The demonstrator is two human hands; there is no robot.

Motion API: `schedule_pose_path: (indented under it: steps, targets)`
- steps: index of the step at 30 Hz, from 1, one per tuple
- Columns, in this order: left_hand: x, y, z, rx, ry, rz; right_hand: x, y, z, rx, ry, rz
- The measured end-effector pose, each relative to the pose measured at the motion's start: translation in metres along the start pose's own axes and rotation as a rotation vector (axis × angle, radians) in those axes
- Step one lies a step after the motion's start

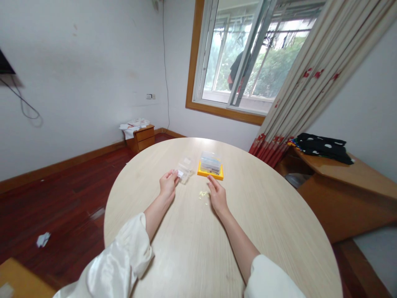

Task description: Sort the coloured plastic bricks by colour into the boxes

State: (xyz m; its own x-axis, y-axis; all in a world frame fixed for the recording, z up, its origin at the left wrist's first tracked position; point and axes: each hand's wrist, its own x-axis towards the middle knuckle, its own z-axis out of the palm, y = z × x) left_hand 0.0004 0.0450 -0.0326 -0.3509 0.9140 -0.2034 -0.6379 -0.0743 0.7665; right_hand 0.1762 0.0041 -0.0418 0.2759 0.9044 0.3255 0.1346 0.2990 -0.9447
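Note:
Both my arms reach out over a round light-wood table [266,231]. My left hand [168,183] is curled, its fingertips gripping the near end of a small clear plastic case [184,170] that lies open on the table. My right hand [217,193] rests on the table with fingers stretched forward, just in front of a yellow-based box with a clear lid [211,165]. A small heap of pale bits [204,194] lies on the table right beside the right hand's left side.
A window [245,58] with a person's dark shape outside is at the back. A curtain [310,82] hangs to the right, over a wooden desk [338,174] with dark cloth [324,147]. A small wooden cabinet [142,137] stands by the wall. Crumpled paper [43,239] lies on the red floor.

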Motion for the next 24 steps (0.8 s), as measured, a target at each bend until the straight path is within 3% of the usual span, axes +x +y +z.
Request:
schedule_pose_path:
  steps: [5, 11, 19, 24]
  targets:
    - [0.021, 0.015, -0.014, 0.094, 0.126, 0.133, -0.003, -0.004, 0.002, -0.104, -0.045, -0.038]
    - [0.028, 0.024, -0.021, 0.553, 0.138, 0.338, -0.006, -0.006, 0.0, -0.245, -0.097, -0.104]
    - [0.022, 0.031, -0.027, 1.246, 0.069, 0.408, -0.007, -0.001, 0.001, -0.316, -0.108, -0.199]
    - [0.018, 0.034, -0.025, 1.415, 0.037, 0.37, -0.006, 0.004, 0.001, -0.35, -0.101, -0.243]
